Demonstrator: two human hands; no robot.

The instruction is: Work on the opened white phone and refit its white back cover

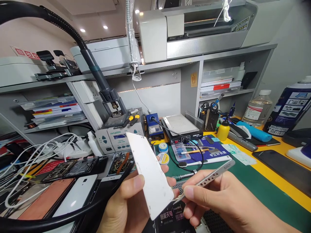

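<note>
1. My left hand (pixel 126 207) pinches the white back cover (pixel 149 176) by its long edges, tilted above the bench (pixel 267 181).
2. My right hand (pixel 218 200) is closed on steel tweezers (pixel 209 176), tips hidden behind the cover.
3. The cover looks thin, light and bendable; edge grips seem safest.
4. Chinese characters show on a black battery (pixel 173 216) below.

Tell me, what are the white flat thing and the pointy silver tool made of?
The white panel in the left hand looks like matte plastic or painted metal: thin, stiff, flat white, with small specks. I can't tell which. The tweezers in the right hand look like brushed steel: silvery grey with a dull shine and a row of small holes.
</note>
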